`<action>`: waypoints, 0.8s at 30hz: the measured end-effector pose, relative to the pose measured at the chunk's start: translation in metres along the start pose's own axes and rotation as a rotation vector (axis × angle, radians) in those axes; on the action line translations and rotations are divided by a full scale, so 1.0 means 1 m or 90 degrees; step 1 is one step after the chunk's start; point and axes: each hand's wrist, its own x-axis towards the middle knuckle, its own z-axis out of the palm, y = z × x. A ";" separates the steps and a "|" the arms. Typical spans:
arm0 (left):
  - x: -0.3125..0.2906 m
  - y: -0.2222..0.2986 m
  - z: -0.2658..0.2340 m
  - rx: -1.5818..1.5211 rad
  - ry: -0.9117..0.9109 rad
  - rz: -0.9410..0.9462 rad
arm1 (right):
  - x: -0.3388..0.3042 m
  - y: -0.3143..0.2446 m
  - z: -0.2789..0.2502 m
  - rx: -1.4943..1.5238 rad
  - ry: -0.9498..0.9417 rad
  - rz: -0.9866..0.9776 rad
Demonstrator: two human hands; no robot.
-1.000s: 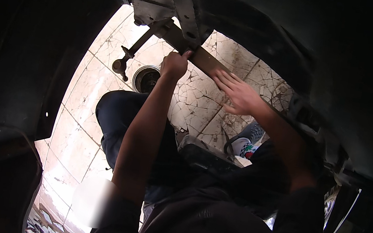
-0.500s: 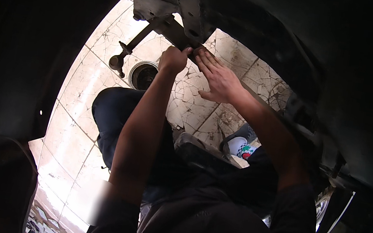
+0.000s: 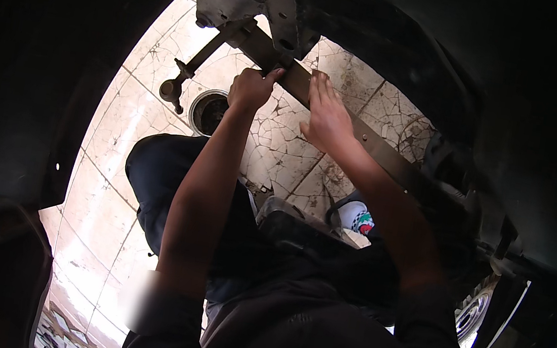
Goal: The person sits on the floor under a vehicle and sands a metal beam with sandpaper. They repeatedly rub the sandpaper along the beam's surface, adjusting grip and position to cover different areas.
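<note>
A long, flat dark metal bar [image 3: 387,156] runs slantwise beneath a holed metal bracket [image 3: 279,10]. My left hand [image 3: 251,88] is closed at the bar's near edge, just under the bracket's lower tip. Its thumb lies on the bar, and the curled fingers are partly hidden. Further right along the bar is my right hand [image 3: 329,118], fingers stretched out together and thumb apart. Those fingertips reach over the bar's surface, and nothing shows in that hand. Left of the bracket, a rod with a rounded joint end [image 3: 171,90] hangs down.
A round, open container [image 3: 193,113] with dark contents stands on the cracked tile floor [image 3: 111,169]. Dark curved panels [image 3: 7,94] surround the opening. My knee [image 3: 152,165] and a shoe with a patterned sock [image 3: 359,219] are below. A wheel [image 3: 473,318] shows lower right.
My right hand has moved right along the bar, away from my left hand, uncovering more of the bar between them. My left hand stays at nearly the same spot.
</note>
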 end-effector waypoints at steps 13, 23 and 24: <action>-0.008 -0.003 0.003 -0.111 0.032 0.065 | 0.027 0.004 0.010 0.140 0.247 0.018; -0.014 0.002 0.009 -0.097 0.079 0.100 | 0.042 -0.011 -0.017 0.263 0.233 0.195; -0.010 -0.004 0.010 -0.105 0.077 0.090 | 0.044 -0.022 -0.014 0.244 0.219 0.164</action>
